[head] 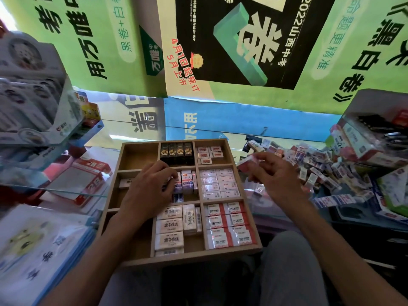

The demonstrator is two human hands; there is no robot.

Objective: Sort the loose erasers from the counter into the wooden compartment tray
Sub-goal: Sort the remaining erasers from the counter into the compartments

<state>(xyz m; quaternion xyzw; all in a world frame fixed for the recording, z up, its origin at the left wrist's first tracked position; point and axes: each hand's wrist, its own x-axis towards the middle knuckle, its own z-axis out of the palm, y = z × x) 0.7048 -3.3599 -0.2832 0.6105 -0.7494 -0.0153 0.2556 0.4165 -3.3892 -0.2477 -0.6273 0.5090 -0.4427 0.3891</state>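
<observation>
The wooden compartment tray [247,188] sits in front of me, most of its compartments filled with rows of wrapped erasers. My left hand [148,191] reaches into the middle compartment and its curled fingers pinch an eraser [177,184] standing among the blue-and-white ones there. My right hand [273,175] hovers just right of the tray's edge, fingers curled around a pink-wrapped eraser [247,161]. A heap of loose erasers [320,166] lies on the glass counter to the right.
Open cartons of stationery [371,138] stand behind and beside the heap at the right. Boxed 2B erasers [81,180] and stacked packages [33,102] lie at the left, a plastic-wrapped booklet stack [37,246] at the near left. The tray's top-left compartment [139,155] holds nothing.
</observation>
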